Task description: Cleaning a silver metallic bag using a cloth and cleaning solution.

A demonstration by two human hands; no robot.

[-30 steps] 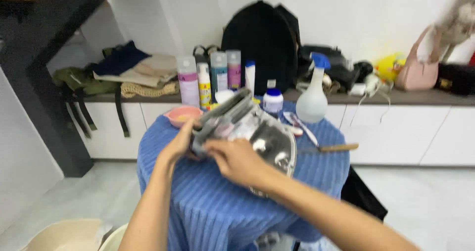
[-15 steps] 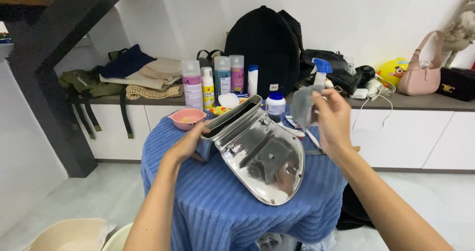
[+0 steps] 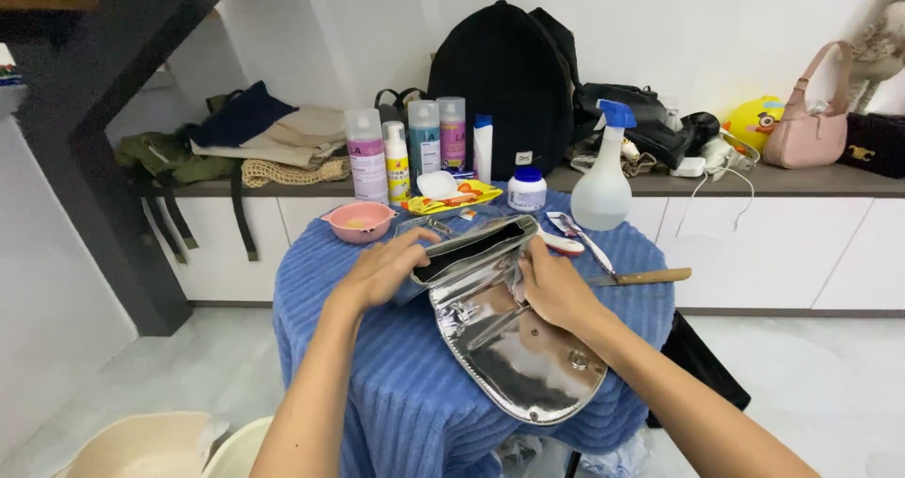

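Both hands (image 3: 471,275) closed on silver bag (image 3: 504,341), flap toward wearer, mouth away

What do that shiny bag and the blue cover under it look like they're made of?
The silver bag, held by both hands, looks like metallic faux leather or foil-coated fabric: mirror-like reflections and soft creases. The blue cover looks like thick, ribbed plush or knit cloth: matte, with even parallel ridges, draping over the table edge.

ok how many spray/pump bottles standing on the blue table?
5: four clustered at the back left behind the pink bowl, and the trigger spray bottle at the back right. The white tube beside them isn't counted; others may be hidden.
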